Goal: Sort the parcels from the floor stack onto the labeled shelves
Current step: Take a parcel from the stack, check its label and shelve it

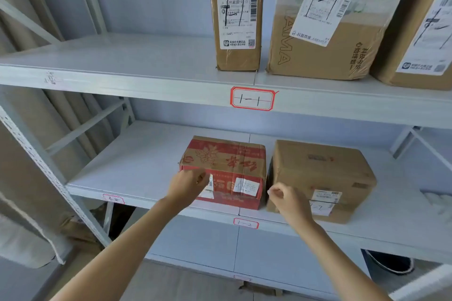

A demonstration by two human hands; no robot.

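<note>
A red printed parcel (227,161) lies on the middle shelf (137,168), above the label "1-2" (245,223). My left hand (187,184) is at the parcel's front left corner, fingers curled against it. My right hand (286,199) hovers in front of the gap between the red parcel and a brown parcel (322,173) to its right. Its fingers are curled in and it holds nothing.
The upper shelf (122,61), labeled "1-1" (252,98), carries three upright brown parcels at the right; the narrow one (236,14) stands nearest the middle. Both shelves have bare space at the left. A slanted metal upright (36,154) stands at the left.
</note>
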